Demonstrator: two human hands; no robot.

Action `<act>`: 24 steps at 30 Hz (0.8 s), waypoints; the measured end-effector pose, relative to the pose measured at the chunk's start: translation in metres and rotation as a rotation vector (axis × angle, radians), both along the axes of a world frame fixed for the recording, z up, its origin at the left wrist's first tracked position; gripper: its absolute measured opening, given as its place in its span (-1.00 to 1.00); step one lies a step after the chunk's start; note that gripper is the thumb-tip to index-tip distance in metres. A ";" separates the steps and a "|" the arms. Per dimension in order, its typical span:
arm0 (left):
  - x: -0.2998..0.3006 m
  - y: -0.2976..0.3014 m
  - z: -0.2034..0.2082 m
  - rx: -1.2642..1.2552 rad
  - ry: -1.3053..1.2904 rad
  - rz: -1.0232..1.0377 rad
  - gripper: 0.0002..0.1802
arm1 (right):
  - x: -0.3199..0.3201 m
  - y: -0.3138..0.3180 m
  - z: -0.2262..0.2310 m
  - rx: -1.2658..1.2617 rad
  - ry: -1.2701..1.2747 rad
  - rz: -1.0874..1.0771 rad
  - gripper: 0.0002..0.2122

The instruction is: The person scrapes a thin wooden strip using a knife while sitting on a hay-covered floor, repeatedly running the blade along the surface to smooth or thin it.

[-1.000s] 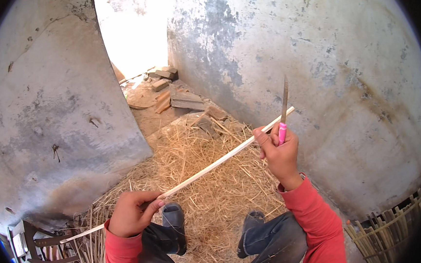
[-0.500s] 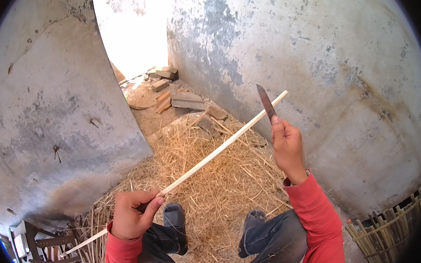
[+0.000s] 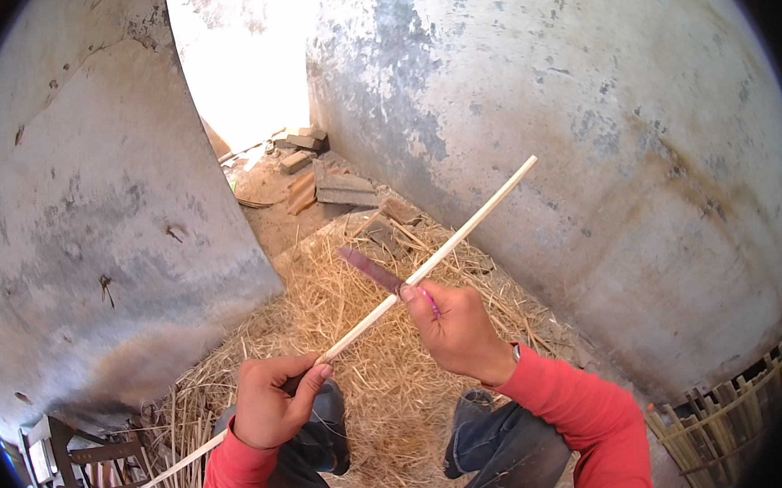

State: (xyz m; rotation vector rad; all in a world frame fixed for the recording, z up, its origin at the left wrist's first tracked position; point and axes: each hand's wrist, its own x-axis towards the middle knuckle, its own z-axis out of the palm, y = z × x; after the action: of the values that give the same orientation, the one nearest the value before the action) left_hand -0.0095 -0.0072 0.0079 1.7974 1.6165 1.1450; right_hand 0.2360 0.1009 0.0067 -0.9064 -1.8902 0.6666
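Whitish plaster fills the upper right; lower centre, I see the left hand gripping 1 slender pale wooden stick, the right hand 1 pink-handled metal knife.

No lettering, labels, brands, numbers or signs can be read here.

2 stained walls; bricks near bright opening; dark slatted frame, lower left.

Left grip pinching a pale stick, right grip around a pink-handled knife, straw below
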 end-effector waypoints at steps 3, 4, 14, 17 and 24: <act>-0.005 -0.003 0.001 -0.008 -0.042 0.046 -0.85 | 0.009 0.024 -0.003 0.076 0.069 -0.149 -0.63; -0.005 -0.002 -0.001 -0.002 -0.084 0.060 -0.86 | 0.019 0.032 -0.002 0.076 0.103 -0.221 -0.62; -0.010 -0.001 -0.005 0.058 -0.010 -0.053 -0.85 | 0.035 0.044 -0.010 0.044 0.058 -0.319 -0.58; -0.010 -0.002 -0.006 0.034 -0.060 -0.044 -0.85 | 0.031 0.041 -0.008 0.023 0.056 -0.275 -0.59; -0.007 -0.003 -0.002 -0.025 -0.064 -0.043 -0.85 | 0.017 0.029 -0.011 -0.024 0.090 -0.203 -0.60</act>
State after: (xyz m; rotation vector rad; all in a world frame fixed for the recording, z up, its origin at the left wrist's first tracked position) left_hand -0.0166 -0.0100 0.0059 1.7539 1.5419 1.1463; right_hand 0.2530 0.1302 -0.0046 -1.0501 -1.6868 0.5980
